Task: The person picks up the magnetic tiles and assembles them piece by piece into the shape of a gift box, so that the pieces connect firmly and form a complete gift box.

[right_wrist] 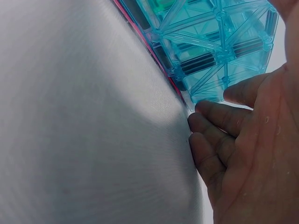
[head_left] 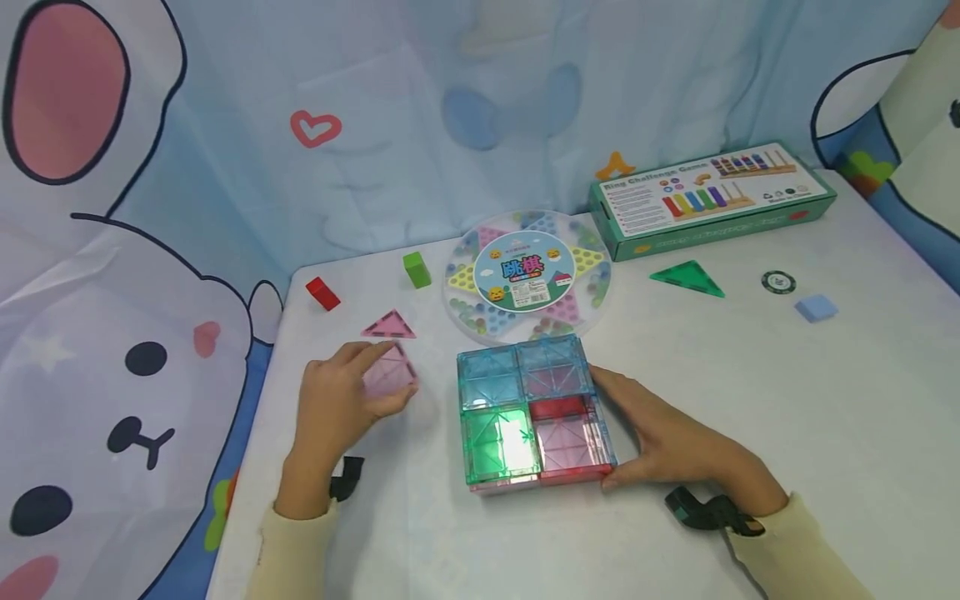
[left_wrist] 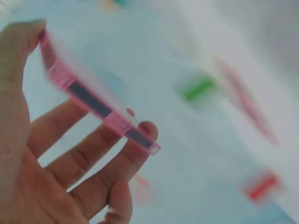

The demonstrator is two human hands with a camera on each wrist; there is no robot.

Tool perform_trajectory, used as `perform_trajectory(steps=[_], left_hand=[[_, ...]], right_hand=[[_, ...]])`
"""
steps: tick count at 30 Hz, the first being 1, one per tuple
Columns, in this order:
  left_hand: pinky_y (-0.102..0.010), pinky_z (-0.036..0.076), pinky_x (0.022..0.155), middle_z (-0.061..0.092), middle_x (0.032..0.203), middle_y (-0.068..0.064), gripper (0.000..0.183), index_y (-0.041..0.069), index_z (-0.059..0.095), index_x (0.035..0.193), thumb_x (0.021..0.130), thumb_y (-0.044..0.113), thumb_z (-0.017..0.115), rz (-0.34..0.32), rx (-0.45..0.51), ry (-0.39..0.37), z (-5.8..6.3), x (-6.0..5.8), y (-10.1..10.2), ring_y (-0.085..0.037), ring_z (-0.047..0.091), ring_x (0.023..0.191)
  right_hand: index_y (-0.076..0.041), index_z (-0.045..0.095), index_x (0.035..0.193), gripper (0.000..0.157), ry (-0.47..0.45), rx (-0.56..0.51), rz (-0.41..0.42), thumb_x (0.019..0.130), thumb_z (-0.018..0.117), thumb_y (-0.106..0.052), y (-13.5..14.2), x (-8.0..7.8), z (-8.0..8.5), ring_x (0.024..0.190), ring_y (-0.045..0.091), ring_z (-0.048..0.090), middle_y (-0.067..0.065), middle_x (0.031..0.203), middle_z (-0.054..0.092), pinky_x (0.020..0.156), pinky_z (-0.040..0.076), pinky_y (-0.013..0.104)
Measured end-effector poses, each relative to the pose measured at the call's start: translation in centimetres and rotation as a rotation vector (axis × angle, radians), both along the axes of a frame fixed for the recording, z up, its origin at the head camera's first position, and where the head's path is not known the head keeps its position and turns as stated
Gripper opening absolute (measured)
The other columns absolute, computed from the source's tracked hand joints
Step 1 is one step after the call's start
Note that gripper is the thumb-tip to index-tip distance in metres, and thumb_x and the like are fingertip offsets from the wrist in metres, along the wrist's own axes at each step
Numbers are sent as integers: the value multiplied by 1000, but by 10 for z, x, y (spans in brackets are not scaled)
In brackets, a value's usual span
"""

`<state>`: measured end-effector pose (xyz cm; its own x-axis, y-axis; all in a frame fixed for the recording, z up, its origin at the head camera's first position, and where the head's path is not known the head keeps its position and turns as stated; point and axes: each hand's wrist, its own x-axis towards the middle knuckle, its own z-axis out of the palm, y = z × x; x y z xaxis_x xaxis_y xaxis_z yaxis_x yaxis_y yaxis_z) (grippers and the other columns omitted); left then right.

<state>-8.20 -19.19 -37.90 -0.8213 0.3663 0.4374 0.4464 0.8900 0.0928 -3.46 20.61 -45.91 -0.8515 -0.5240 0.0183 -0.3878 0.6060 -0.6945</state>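
Observation:
In the head view my left hand (head_left: 341,396) pinches a pink translucent magnetic tile (head_left: 388,372) by its edges, above the table. The left wrist view shows this tile (left_wrist: 98,105) edge-on, between thumb and fingers. To its right stands a low box of magnetic tiles (head_left: 498,446), with blue and green squares on top. Its front right quarter has no top tile, and a pink tile shows lower down inside. My right hand (head_left: 667,429) lies along the box's right side, thumb at the front corner. In the right wrist view its loosely bent fingers (right_wrist: 219,116) touch the blue side's lower edge.
A pink triangle tile (head_left: 390,325), a red block (head_left: 323,294) and a green block (head_left: 417,270) lie back left. Behind the box are a round checkers board (head_left: 525,271) and a ring game box (head_left: 712,200). A green triangle (head_left: 687,277), a chip (head_left: 778,282) and a blue block (head_left: 816,308) lie right.

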Motion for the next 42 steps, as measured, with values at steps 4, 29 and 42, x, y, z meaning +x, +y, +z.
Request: perform_trajectory(steps=[4, 29, 42], left_hand=[[-38, 43, 69, 68, 104, -3, 67, 21, 67, 116, 69, 67, 68, -164, -14, 65, 23, 23, 73, -18, 64, 90], [-41, 39, 89, 53, 128, 0, 71, 23, 54, 128, 76, 72, 55, -262, -117, -92, 3, 50, 146, -21, 49, 118], [-62, 35, 93, 33, 151, -8, 60, 16, 34, 147, 94, 33, 55, 259, -22, -407, -42, -56, -13, -37, 34, 132]], right_hand=[[-28, 2, 152, 133, -3, -11, -5, 52, 83, -62, 2, 1, -1, 141, 18, 18, -8, 156, 12, 110, 15, 18], [-21, 3, 153, 132, 42, -33, 52, 55, 83, -60, 2, -3, -1, 141, 21, 19, -3, 157, 13, 110, 11, 17], [-25, 5, 153, 134, 45, -53, 21, 51, 84, -61, 0, -1, -3, 141, 16, 20, -8, 156, 15, 107, 10, 10]])
